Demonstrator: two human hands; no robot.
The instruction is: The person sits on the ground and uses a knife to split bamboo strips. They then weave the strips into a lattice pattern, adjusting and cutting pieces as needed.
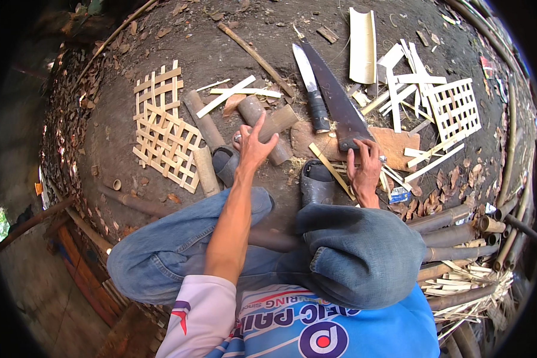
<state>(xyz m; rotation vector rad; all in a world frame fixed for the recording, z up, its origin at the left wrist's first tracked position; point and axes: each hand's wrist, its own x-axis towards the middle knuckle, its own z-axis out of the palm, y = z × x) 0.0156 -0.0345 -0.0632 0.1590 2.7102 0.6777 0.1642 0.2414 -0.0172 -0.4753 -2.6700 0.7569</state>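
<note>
My left hand is over a short cut bamboo piece, its index finger and thumb stretched out apart; nothing shows in its grip. That piece lies across another brown bamboo section. My right hand has its fingers bent round the handle end of a hand saw, whose long dark blade points away. Just left of the saw, a knife with a bright blade and black-wrapped handle lies on the ground. Beneath the saw handle is a flat wooden board. Part of the saw handle is hidden by my fingers.
Woven bamboo lattices lie left and right. Pale split strips are scattered near the right lattice, beside a halved bamboo length. Bamboo poles are stacked at the lower right. My shoes flank the work spot.
</note>
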